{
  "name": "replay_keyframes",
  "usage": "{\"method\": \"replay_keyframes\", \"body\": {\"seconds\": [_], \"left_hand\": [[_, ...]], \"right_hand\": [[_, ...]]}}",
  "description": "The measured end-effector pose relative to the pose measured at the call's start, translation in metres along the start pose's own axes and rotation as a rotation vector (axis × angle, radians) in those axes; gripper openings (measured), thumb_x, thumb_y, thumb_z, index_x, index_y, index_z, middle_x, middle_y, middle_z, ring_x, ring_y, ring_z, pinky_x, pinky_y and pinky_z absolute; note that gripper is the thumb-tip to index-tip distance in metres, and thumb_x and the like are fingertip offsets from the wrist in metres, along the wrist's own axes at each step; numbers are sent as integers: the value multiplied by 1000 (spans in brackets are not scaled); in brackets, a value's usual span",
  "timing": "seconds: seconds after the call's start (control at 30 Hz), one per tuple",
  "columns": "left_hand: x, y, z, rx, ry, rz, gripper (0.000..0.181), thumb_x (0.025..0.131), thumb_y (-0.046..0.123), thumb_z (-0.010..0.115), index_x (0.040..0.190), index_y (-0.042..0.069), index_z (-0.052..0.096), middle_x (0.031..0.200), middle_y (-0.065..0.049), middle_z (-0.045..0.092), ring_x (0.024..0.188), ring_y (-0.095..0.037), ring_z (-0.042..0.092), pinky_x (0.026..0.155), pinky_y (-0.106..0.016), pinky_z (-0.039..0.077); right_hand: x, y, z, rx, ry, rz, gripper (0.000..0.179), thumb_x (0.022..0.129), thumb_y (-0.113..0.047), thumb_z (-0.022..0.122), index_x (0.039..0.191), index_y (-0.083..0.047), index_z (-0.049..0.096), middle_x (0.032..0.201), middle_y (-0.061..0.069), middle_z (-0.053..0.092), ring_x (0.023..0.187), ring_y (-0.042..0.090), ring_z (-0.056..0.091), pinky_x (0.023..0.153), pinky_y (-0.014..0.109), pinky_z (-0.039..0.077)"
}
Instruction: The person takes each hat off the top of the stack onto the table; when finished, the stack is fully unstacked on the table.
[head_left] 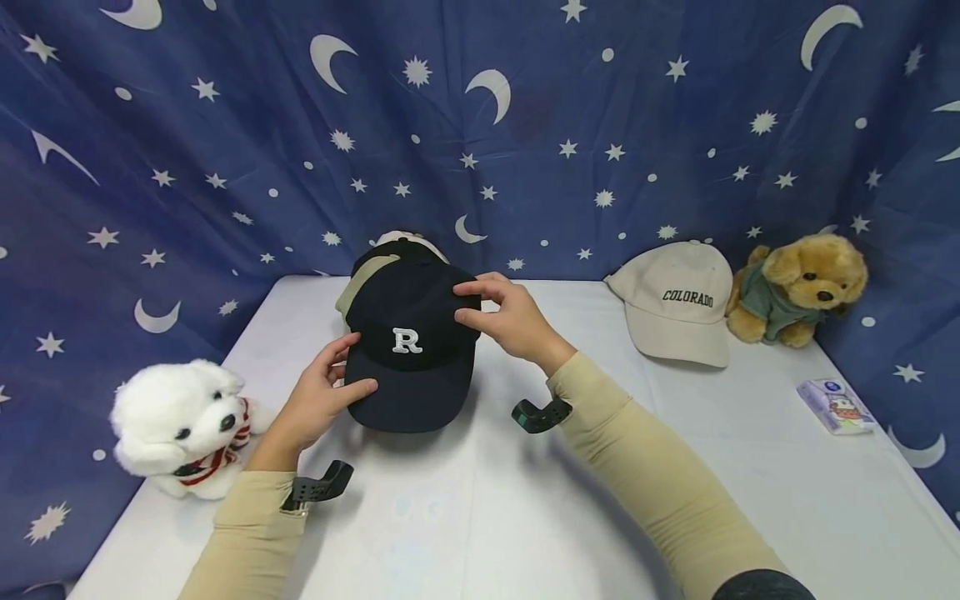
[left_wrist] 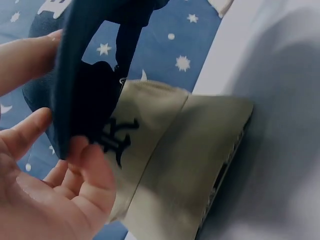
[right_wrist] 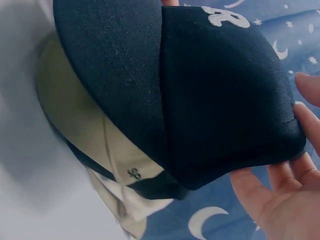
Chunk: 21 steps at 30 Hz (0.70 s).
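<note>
A navy baseball cap [head_left: 412, 400] with a white R faces me, tilted, in the head view. My left hand [head_left: 313, 407] pinches its brim at the left side, thumb on one face and fingers behind, as the left wrist view also shows. On the upper right of the crown my right hand [head_left: 516, 321] holds the cap, its fingertips along the crown's edge in the right wrist view. Behind it, a khaki cap [left_wrist: 175, 150] with dark lettering sits on the table, largely hidden in the head view. Further back, a black cap and a whitish cap [head_left: 420, 240] peek out.
A beige COLORADO cap [head_left: 678, 296] stands at the back right beside a brown plush dog [head_left: 817, 279]. A small purple pack [head_left: 836, 407] lies near the right table edge. Front left sits a white plush dog [head_left: 176, 417]. A blue star-patterned curtain [head_left: 540, 108] hangs behind the white table [head_left: 450, 533].
</note>
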<state>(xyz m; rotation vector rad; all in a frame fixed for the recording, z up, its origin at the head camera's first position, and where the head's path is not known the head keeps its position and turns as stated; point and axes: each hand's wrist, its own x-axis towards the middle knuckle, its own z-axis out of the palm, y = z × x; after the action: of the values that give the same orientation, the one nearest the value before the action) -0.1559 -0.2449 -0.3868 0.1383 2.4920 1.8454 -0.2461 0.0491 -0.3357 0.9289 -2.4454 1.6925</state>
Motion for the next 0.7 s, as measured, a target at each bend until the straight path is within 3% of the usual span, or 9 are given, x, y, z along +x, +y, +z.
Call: {"method": "replay_keyframes", "body": {"seconds": [0.23, 0.33, 0.57, 0.7], "left_hand": [[7, 5, 14, -59, -72, 11, 80, 89, -2, 71, 157, 5, 27, 149, -23, 35, 106, -10, 59, 82, -20, 51], [11, 7, 19, -78, -97, 12, 79, 89, -3, 71, 156, 6, 29, 143, -26, 44, 105, -10, 61, 82, -22, 52], [21, 12, 35, -125, -130, 30, 80, 89, -7, 69, 156, 5, 28, 154, -21, 28, 106, -14, 60, 83, -21, 52], [26, 13, 44, -172, -147, 37, 82, 87, -10, 68, 156, 4, 25, 145, -27, 37, 105, -15, 61, 83, -22, 52]], "right_hand": [[0, -1, -21, -9, 33, 7, 38, 90, -16, 74, 125, -3, 70, 130, 9, 57, 124, 23, 48, 103, 44, 41], [0, -1, -30, -14, 54, -3, 37, 89, -14, 75, 124, -2, 70, 130, 10, 57, 124, 24, 48, 102, 44, 41], [-4, -1, -48, -28, 112, -35, 35, 90, -11, 73, 123, 0, 70, 127, 10, 59, 120, 23, 51, 103, 43, 41], [-5, 0, -56, -30, 144, -46, 34, 90, -10, 73, 122, 1, 70, 127, 12, 58, 121, 23, 50, 104, 44, 40]]}}
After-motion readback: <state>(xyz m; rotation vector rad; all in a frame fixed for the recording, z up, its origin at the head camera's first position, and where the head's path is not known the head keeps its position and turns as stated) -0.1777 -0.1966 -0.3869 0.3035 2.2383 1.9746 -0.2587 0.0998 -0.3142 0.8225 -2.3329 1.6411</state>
